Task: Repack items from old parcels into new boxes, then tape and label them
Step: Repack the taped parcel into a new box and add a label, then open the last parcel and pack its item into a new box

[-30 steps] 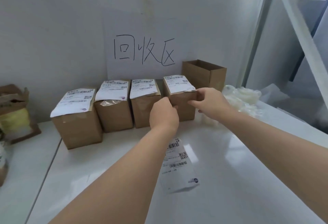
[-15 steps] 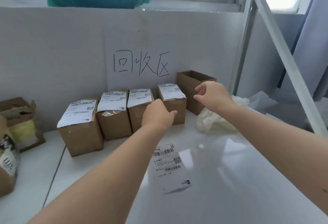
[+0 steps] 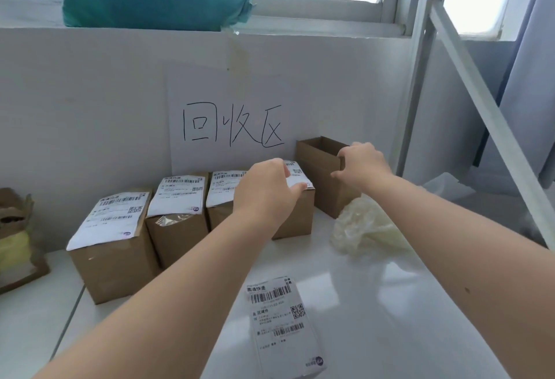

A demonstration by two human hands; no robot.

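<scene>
- The open box (image 3: 315, 174) stands upright at the back of the counter (image 3: 390, 303), mouth up and nothing visible inside. It is close to the wall, just right of the row of labelled boxes (image 3: 111, 252).
- The right hand (image 3: 362, 165) is on it. The fingers are curled over the near right rim and the thumb is against the outer wall, so it pinches the cardboard edge.
- The left hand (image 3: 265, 191) lies over the top of the end box (image 3: 295, 219), the rightmost in the row and the open box's neighbour. The thumb rests on its shipping label. The knuckles hide the fingers, so I cannot tell whether it grips that box or only steadies it.
- What matters for the next move is that the open box sits beyond and to the right of the end box, almost against it. The right hand is plainly nearer and reaches it from the front right.
- My guess is that the open box gets pulled forward, toward the person. That path crosses the crumpled plastic wrap (image 3: 365, 230) lying just in front of it.
- A loose shipping label (image 3: 283, 327) lies flat on the counter between the two forearms, well apart from both hands.
</scene>
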